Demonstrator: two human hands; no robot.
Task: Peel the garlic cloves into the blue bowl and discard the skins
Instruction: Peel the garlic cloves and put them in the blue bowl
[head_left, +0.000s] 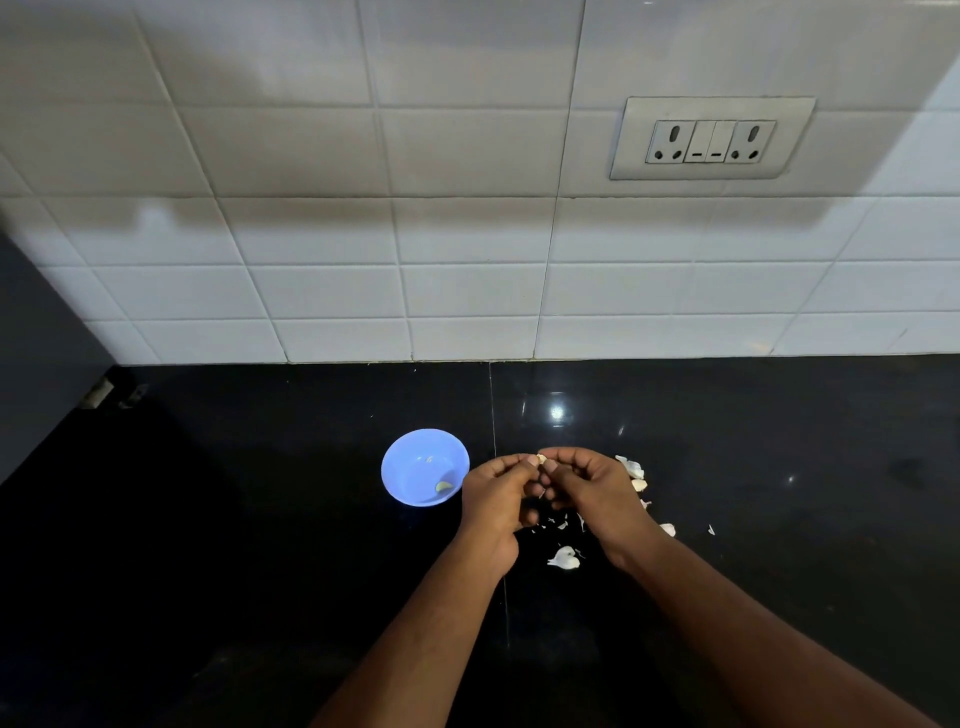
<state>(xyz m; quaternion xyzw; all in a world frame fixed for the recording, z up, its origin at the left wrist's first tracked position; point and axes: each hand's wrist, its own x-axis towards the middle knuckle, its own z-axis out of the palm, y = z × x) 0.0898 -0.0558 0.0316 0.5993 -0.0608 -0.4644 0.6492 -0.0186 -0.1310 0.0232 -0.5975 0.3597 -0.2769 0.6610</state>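
Both hands, left hand (500, 488) and right hand (582, 480), pinch one garlic clove (541, 459); blue bowl (425, 466) lies just beside the left.

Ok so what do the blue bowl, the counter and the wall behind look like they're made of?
Blue bowl: probably plastic, going by its uniform pale blue and soft, smooth sheen. Counter: looks like polished black stone, perhaps granite; it mirrors a light and has a thin seam. Wall: white glazed tiles, likely ceramic, with visible grout lines and a faint gloss.
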